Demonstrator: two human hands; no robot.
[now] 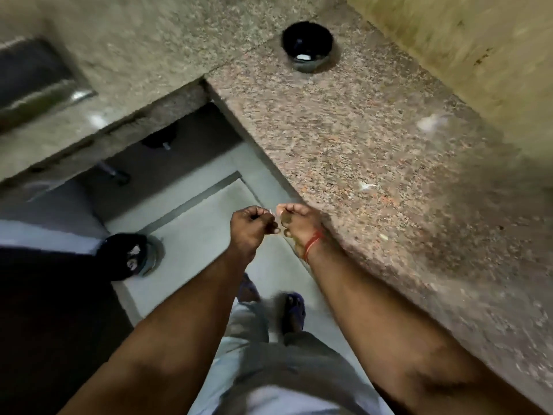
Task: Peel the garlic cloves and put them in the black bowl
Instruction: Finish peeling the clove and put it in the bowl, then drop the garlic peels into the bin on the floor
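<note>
Speckled granite makes the counter (374, 139), which runs in an L shape: a reddish slab at the right and a greyer one at the back. A steel sink (36, 82) is set in the grey slab at the far left. A stained yellowish wall (466, 49) stands behind the reddish slab. Below, the floor (191, 235) is of pale grey tiles, and a dark round thing (128, 256) stands on it at the left; what it is I cannot tell.

The black bowl (307, 44) stands on the counter near the inner corner, far from the hands, with something small and white (302, 57) inside it. Thin white scraps of peel (429, 122) lie on the reddish slab, well apart from the bowl.

The left hand (251, 227) and the right hand (299, 223) are held together in the air, just beside the counter edge and above the floor. Both have a clenched grip, the fingers curled inward, the fingertips almost touching. A tiny white bit (270, 211) shows between them, probably the garlic clove or its skin, but it is too small and blurred to say. Which hand holds it I cannot tell. A red thread (312, 244) goes around the right wrist.

The whole view is blurred, and the forearms are cut off at the bottom edge.
</note>
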